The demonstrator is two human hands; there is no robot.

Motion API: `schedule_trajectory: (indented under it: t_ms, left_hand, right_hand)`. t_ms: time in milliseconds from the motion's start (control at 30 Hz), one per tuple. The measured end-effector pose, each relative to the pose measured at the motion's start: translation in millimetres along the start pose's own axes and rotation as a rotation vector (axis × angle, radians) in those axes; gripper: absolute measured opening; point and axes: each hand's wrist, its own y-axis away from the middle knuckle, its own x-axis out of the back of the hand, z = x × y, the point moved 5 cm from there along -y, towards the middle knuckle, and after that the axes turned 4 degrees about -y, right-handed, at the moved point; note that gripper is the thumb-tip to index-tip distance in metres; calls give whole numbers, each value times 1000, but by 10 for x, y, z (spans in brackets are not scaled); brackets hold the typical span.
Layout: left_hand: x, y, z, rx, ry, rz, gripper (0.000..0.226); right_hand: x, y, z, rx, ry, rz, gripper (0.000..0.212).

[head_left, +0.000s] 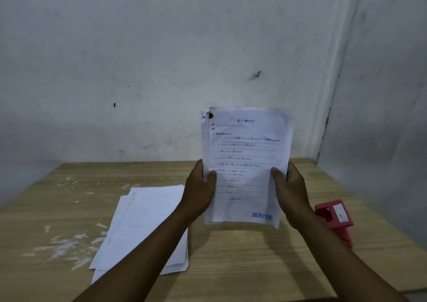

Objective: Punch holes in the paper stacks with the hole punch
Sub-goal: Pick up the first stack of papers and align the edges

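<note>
- Two surfaces frame the scene: a scuffed pale wall (161,59) behind, and a wood-grain desk (242,267) with flaky white marks on its left part.
- Loose white sheets (147,227) lie flat on the desk, left of centre, roughly squared but fanned at the near corner.
- A held paper stack (247,163) stands upright above the desk, printed side to the camera, with a blue stamp at its lower right. One dark round hole shows at the upper left corner; back sheets peek out along the left edge, so the stack is not fully aligned.
- Left hand (201,190) grips the stack's left edge; right hand (291,193) grips the right edge, both at about mid-height.
- Red hole punch (335,218) sits on the desk at the right, partly behind the right wrist, untouched.
- Handling judgement: the stack is light, limp and thin; sheets slide easily against each other. Hold by both side edges and square it before punching.
- Fingers (277,174): closed, thumbs pressed on the front face, remaining fingers hidden behind the paper, pinching the stack.
</note>
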Motion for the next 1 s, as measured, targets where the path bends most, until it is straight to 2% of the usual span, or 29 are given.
schedule_trajectory:
  t_ms: [300, 533, 733, 867, 933, 1000]
  left_hand:
    - [-160, 312, -153, 26, 82, -17, 32]
    - [-50, 219, -18, -11, 85, 80, 22]
    - [-165, 333, -206, 38, 90, 35, 21]
    - [-159, 296, -228, 14, 51, 28, 23]
    - [-90, 210, -146, -53, 5, 11, 21]
    - [8, 70, -19, -165, -111, 11, 18]
  right_hand:
    - [-41, 309, 294, -34, -37, 24, 23]
    - [-24, 215, 77, -11, -56, 62, 13]
    - [-42, 361, 244, -51, -62, 54, 20]
    - [-23, 289, 287, -62, -16, 66, 18]
    - [45, 198, 209, -14, 67, 157, 30]
    - [167, 127, -13, 131, 205, 330, 52]
